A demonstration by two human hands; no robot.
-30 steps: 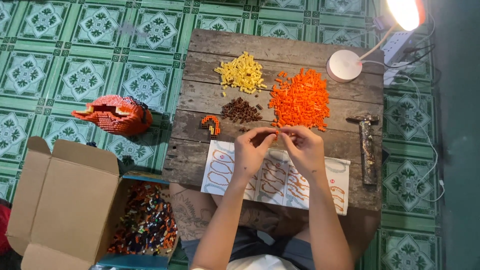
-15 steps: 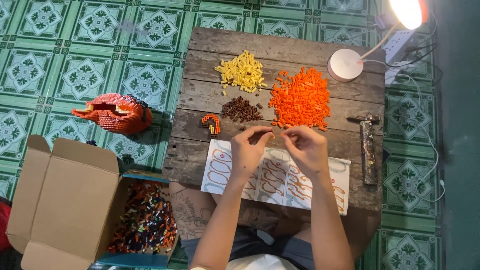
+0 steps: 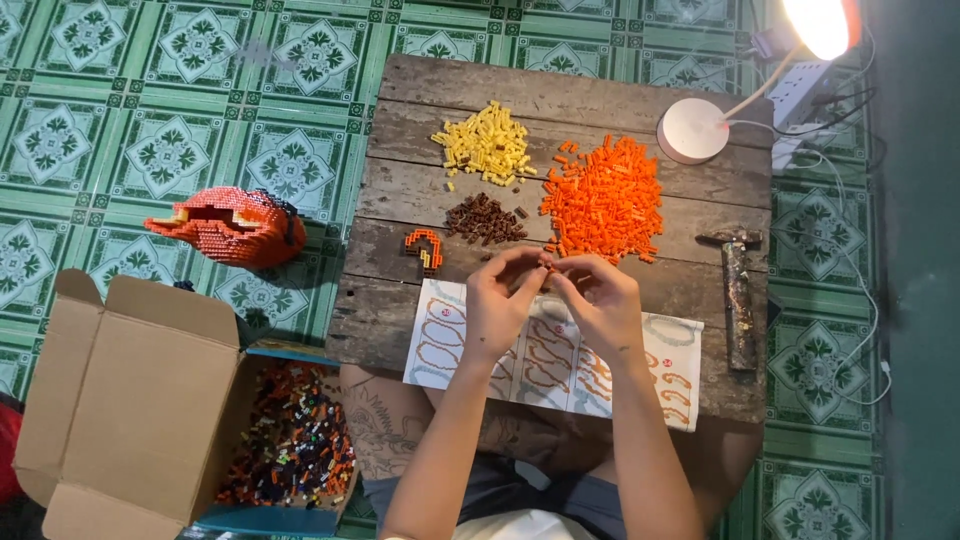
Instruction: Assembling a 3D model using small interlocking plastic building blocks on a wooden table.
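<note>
Two hands are met over the middle of the tabletop (image 3: 400,320), the left hand (image 3: 503,305) and right hand (image 3: 600,305) brought fingertip to fingertip, and a tiny orange piece (image 3: 547,266) is pinched between them; each grip is closed on it, though how firmly cannot be told at this size. The piece is held just above the top edge of the printed pattern sheet (image 3: 440,345). At twelve to one o'clock from the hands the orange pile (image 3: 605,195) is heaped close by, and a careless wrist could be dragged through it, so that pieces would be scattered towards the hammer (image 3: 738,300) at three o'clock. A slip of the pinch would let the piece be lost among the loose orange bits or in a gap between the planks. At eleven o'clock the brown pile (image 3: 485,218) and the small curved assembly (image 3: 427,248) lie near the left hand and could be knocked. The yellow pile (image 3: 487,145) is kept well apart. The lamp base (image 3: 692,130) stands at one o'clock, and its cord could be snagged by a long reach.
</note>
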